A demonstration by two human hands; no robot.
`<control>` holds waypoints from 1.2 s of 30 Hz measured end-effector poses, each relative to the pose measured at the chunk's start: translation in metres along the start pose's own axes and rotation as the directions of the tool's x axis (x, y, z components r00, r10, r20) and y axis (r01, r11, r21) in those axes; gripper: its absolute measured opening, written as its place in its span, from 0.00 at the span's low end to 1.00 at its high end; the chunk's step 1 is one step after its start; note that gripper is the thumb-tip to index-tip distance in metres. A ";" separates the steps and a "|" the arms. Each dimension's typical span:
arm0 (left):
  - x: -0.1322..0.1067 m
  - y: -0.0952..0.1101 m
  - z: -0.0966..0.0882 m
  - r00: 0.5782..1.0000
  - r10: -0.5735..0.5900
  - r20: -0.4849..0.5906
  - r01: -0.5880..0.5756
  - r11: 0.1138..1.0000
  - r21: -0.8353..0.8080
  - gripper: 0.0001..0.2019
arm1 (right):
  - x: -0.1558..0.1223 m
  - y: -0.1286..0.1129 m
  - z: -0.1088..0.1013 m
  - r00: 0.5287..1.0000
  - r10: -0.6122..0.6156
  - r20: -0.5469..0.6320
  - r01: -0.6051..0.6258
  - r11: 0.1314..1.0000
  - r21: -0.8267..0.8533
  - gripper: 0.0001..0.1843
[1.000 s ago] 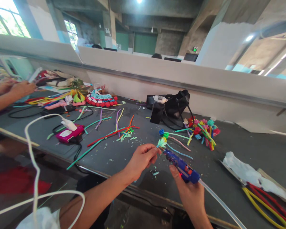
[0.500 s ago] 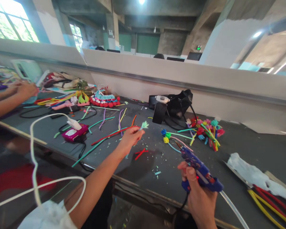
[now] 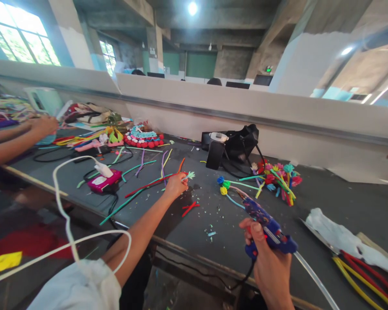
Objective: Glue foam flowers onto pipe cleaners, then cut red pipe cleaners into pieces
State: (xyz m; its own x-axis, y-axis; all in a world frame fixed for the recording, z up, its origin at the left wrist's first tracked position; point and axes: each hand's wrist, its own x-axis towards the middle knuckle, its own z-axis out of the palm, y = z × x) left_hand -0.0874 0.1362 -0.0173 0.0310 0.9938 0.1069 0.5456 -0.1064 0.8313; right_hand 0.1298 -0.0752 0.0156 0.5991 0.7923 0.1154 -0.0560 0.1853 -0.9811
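My left hand point(image 3: 177, 186) is closed in a pinch on a pale green pipe-cleaner flower point(image 3: 189, 175), whose petals point right, above the dark table point(image 3: 194, 241). My right hand point(image 3: 270, 262) is wrapped round a blue hot glue gun point(image 3: 265, 221), with a clear glue stick point(image 3: 313, 275) sticking out of its back. The gun's nozzle points up and left, close to the stems of blue, green and yellow pipe-cleaner flowers point(image 3: 224, 190). Short red pipe-cleaner pieces point(image 3: 190, 209) lie between my hands. The flower's lower end is hidden by my left hand.
A heap of colourful flowers point(image 3: 281, 176) and a black bag point(image 3: 244, 142) lie at the back. Scissors point(image 3: 339, 258) are at the right. A magenta power adapter point(image 3: 104, 181) with a white cable stands left. Another person's hands point(image 3: 45, 127) are at the far left.
My left hand has drawn a little to the left and the flower has tipped toward the right. My right hand keeps hold of the glue gun, almost still. The view has shifted slightly.
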 end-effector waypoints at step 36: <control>-0.108 0.092 0.011 0.628 0.103 0.771 0.627 0.520 -0.580 0.19 | 0.007 0.013 0.022 0.985 -0.135 0.108 0.147 0.982 -0.122 0.11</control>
State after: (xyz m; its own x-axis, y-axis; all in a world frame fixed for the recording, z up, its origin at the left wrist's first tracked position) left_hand -0.0313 0.0196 0.0415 0.7218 0.6381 -0.2680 -0.1822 0.5488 0.8159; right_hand 0.1160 -0.0545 0.0070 0.5117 0.8181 0.2624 0.1308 0.2277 -0.9649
